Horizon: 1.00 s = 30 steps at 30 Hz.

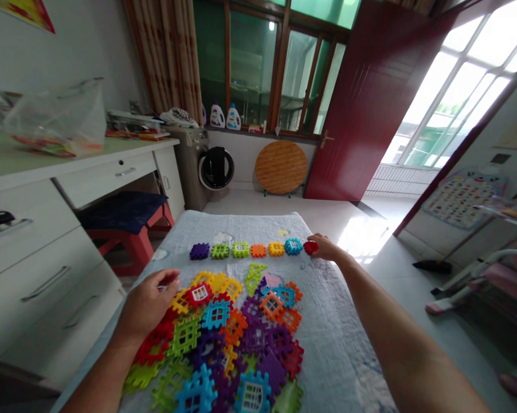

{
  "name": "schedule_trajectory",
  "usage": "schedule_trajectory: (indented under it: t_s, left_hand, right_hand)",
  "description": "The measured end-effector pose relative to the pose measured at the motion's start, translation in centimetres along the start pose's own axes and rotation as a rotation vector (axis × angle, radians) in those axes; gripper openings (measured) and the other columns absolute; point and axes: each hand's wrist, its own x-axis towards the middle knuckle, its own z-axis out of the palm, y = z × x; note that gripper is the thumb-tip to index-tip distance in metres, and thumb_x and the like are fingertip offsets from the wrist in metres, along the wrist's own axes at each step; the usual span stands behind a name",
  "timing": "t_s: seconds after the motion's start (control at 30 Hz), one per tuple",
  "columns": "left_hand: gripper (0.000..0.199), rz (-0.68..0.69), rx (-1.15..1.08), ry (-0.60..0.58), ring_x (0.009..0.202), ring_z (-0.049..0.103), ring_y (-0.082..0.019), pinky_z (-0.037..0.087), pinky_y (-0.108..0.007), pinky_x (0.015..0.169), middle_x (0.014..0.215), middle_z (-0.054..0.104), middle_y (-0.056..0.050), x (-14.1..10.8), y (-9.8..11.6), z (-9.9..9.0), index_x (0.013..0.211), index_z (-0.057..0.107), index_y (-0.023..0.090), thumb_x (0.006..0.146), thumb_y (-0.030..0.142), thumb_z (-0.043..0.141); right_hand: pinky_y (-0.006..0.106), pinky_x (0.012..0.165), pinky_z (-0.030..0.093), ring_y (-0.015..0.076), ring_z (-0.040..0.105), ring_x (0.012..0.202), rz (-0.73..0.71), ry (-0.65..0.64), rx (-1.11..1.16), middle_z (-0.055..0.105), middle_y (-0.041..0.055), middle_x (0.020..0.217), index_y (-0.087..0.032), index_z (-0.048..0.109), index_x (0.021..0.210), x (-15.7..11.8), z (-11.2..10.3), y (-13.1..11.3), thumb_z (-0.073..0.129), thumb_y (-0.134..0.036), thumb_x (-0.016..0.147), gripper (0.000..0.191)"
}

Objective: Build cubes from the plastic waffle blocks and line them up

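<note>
A row of several plastic interlocking building blocks runs across the cloth-covered table. From left to right stand a purple block (199, 251), a dark green block (220, 251), a light green block (241, 249), an orange block (258, 250), a yellow block (276, 249) and a blue block (293, 246). My right hand (324, 247) has its fingers on a red block (310, 248) at the row's right end. Over the left edge of a mixed pile of blocks (254, 335) is my left hand (149, 301), fingers loosely bent and apart, with nothing visible in it.
A pale blue patterned cloth (327, 321) covers the table. To the left are a blue-topped stool (123, 212) and a white desk (82, 178) with a plastic bag (63, 123) on top. A washing machine (190, 166) and a round wooden board (281, 167) stand beyond.
</note>
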Motion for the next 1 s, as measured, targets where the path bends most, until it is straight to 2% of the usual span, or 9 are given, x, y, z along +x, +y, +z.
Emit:
schedule_trajectory:
  t_s: [0.1,0.17,0.33,0.53,0.87,1.0]
  left_hand:
    - [0.036,0.004,-0.003,-0.007,0.081,0.068,-0.022,0.052,-0.028,0.076,0.093,0.073,-0.006,0.0,-0.1,0.0,0.092,0.066,0.020,0.071,0.045,0.051]
    - [0.037,0.006,-0.005,-0.018,0.080,0.068,-0.022,0.052,-0.028,0.076,0.093,0.073,-0.006,0.0,-0.2,0.1,0.093,0.067,0.020,0.072,0.046,0.051]
    - [0.035,0.003,-0.014,0.000,0.077,0.068,-0.022,0.052,-0.028,0.073,0.090,0.073,-0.006,0.0,-0.1,0.0,0.090,0.067,0.020,0.070,0.046,0.052]
    - [0.036,-0.020,-0.027,-0.006,0.077,0.068,-0.021,0.053,-0.027,0.072,0.090,0.073,-0.006,-0.1,0.4,-0.3,0.089,0.067,0.020,0.069,0.046,0.052]
    - [0.036,0.003,-0.038,-0.042,0.088,0.066,-0.021,0.050,-0.029,0.082,0.098,0.071,-0.007,-0.1,-0.2,0.2,0.095,0.065,0.018,0.073,0.043,0.051]
    - [0.035,0.044,-0.043,-0.071,0.093,0.064,-0.022,0.049,-0.031,0.085,0.100,0.070,-0.008,-0.1,-0.4,0.1,0.097,0.064,0.017,0.075,0.040,0.051]
  right_hand:
    - [0.033,0.090,0.036,0.0291,0.047,0.112,0.001,-0.023,0.011,0.051,0.0116,0.129,-0.019,0.050,0.130,0.1,0.1,0.2,0.067,-0.019,0.058,0.073]
    - [0.032,0.089,0.037,0.0285,0.048,0.111,-0.006,-0.051,0.012,0.052,0.0121,0.128,-0.018,0.050,0.129,0.2,0.1,0.2,0.067,-0.018,0.057,0.075]
    - [0.026,0.080,0.040,0.0216,0.056,0.093,0.000,-0.086,0.010,0.063,0.0060,0.104,-0.019,0.063,0.108,0.9,0.0,0.1,0.066,-0.016,0.055,0.053]
    - [0.024,0.072,0.042,0.0188,0.057,0.083,0.026,-0.099,0.007,0.064,0.0038,0.097,-0.019,0.067,0.096,1.3,-0.2,0.2,0.069,-0.022,0.053,0.043]
    - [0.029,0.077,0.043,0.0236,0.058,0.089,-0.007,-0.140,-0.024,0.062,0.0091,0.106,-0.018,0.063,0.108,1.4,-0.3,0.0,0.067,-0.020,0.056,0.052]
    - [0.034,0.088,0.042,0.0276,0.057,0.098,-0.015,-0.134,-0.022,0.059,0.0134,0.115,-0.015,0.058,0.117,1.4,-0.1,0.6,0.068,-0.019,0.056,0.061]
